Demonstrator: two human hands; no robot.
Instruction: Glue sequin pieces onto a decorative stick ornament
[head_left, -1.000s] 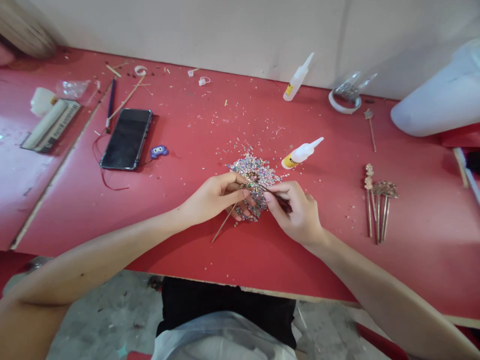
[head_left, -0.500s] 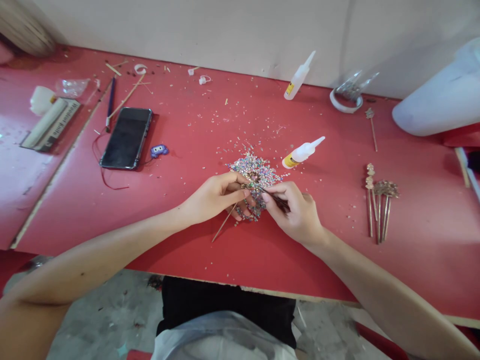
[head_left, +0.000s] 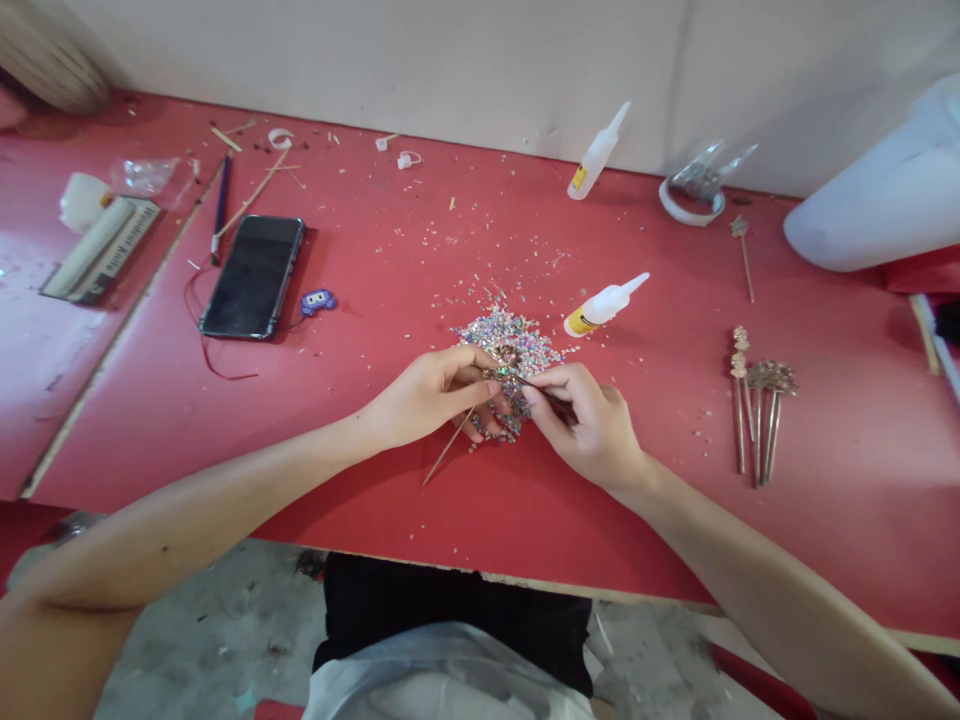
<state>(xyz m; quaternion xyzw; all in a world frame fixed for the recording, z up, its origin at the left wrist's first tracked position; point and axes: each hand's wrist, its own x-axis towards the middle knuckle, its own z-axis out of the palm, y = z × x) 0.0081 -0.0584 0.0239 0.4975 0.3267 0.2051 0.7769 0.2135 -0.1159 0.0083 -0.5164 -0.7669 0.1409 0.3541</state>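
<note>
My left hand [head_left: 442, 392] is closed on a hair stick [head_left: 448, 447], whose thin shaft slants down toward the table edge. The stick's ornate gold-brown head [head_left: 506, 356] shows at my fingertips, partly hidden by them. My right hand [head_left: 592, 418] pinches dark tweezers [head_left: 553, 400], their tips at the ornate head beside my left thumb. Under both hands spreads a pile of small shiny shell-like chips [head_left: 536, 345]. Just beyond the pile, a glue bottle [head_left: 600, 309] with a yellow label lies tilted on the red table [head_left: 420, 510].
Several finished-looking hair sticks [head_left: 765, 420] lie at right. A second glue bottle [head_left: 596, 160] stands by the wall, near a white tape ring [head_left: 694, 205]. At left are a phone [head_left: 253, 277], a blue charm [head_left: 319, 301], a brush [head_left: 223, 210] and a knife box [head_left: 105, 250].
My right hand and the tweezers have shifted very slightly to the left at the ornate head. My left hand keeps its hold, nearly still.
</note>
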